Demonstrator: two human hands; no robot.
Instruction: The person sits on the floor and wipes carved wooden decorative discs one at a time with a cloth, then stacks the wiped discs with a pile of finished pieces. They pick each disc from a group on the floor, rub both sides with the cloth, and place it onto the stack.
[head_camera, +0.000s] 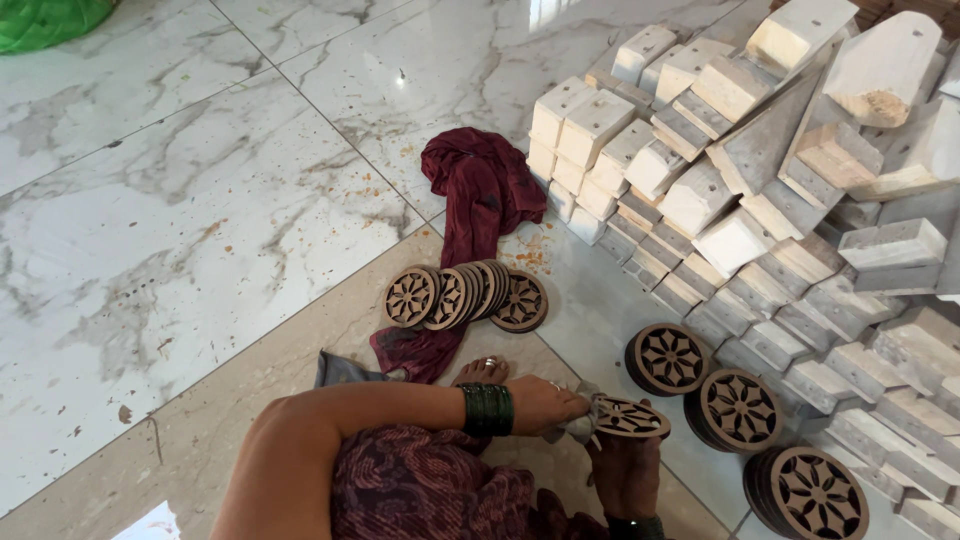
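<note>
A carved wooden disc (630, 417), round with a cut-out flower pattern, lies nearly flat at the bottom centre of the view, above the person's lap. The right hand (625, 470) holds it from below, fingers curled up around its near edge. The left hand (545, 403) comes in from the left with a dark green bangle (487, 409) on the wrist; its fingers are closed on a small pale cloth (577, 428) pressed against the disc's left rim.

Just beyond the hands a bare foot (482, 371) with a toe ring rests on the floor (200, 230), which is white marble with a tan band. Past the foot a row of similar discs (465, 297) leans on a crumpled maroon cloth (480, 195). To the right, three short stacks of discs (740, 408) stand on edge, near the held disc. Behind them, pale wooden blocks (760, 170) lie heaped across the upper right. A green bag (45, 20) shows in the top left corner.
</note>
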